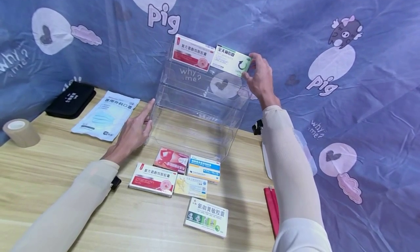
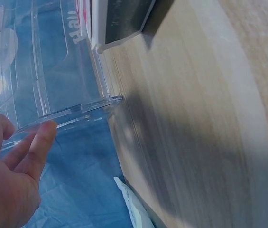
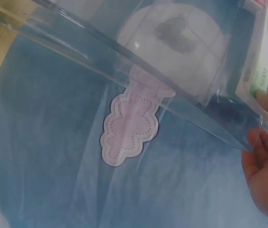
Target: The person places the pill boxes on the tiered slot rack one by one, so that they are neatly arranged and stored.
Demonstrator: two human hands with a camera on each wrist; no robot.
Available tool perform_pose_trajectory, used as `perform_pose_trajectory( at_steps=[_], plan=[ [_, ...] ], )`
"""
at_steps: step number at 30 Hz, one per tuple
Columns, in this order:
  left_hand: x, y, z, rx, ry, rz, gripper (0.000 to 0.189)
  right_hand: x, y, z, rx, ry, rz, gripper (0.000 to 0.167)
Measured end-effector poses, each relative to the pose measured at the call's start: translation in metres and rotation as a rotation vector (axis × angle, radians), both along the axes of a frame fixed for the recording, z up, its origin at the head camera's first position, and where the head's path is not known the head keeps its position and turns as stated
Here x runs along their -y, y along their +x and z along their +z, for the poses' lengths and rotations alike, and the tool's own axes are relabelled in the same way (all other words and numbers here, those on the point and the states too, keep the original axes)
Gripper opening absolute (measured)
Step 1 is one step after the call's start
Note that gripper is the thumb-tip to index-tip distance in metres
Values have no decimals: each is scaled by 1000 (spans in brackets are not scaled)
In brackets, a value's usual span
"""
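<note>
A clear plastic tiered display rack [image 1: 197, 99] stands on the table. On its top tier a red-and-white medicine box [image 1: 193, 54] leans beside a white-and-green medicine box [image 1: 229, 61]. My right hand [image 1: 260, 77] pinches the right end of the white-and-green box, thumb in front; in the right wrist view, the fingers [image 3: 262, 159] lie behind the rack's clear corner. My left hand [image 1: 132, 135] touches the rack's left side with extended fingers, and the left wrist view shows these fingertips [image 2: 47, 130] against the clear edge.
Before the rack lie a pink-red box [image 1: 171, 161], a blue-and-white box [image 1: 204, 169], a red-and-white box [image 1: 153, 179], a yellowish box [image 1: 191, 186] and a green-and-white box [image 1: 206, 217]. Leftward are a mask packet [image 1: 105, 115], black case [image 1: 70, 100] and tape roll [image 1: 21, 132]; rightward, a red item [image 1: 271, 208].
</note>
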State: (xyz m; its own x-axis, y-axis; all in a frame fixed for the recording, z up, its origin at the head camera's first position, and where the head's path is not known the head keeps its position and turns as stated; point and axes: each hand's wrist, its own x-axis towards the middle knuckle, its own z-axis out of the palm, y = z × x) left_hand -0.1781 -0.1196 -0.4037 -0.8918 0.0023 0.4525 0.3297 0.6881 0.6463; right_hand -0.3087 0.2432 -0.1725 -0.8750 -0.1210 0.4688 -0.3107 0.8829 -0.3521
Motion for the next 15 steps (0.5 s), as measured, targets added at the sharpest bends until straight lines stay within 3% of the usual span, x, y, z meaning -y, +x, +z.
perform_pose_trajectory(
  at_steps=[9,15],
  plan=[
    [0,1,-1,5,6,6,83,0,-4,-5,-107,-3,17,33],
    [0,0,-1,3,7,5,83,1,-5,-7,-104,12,8,35]
  ],
)
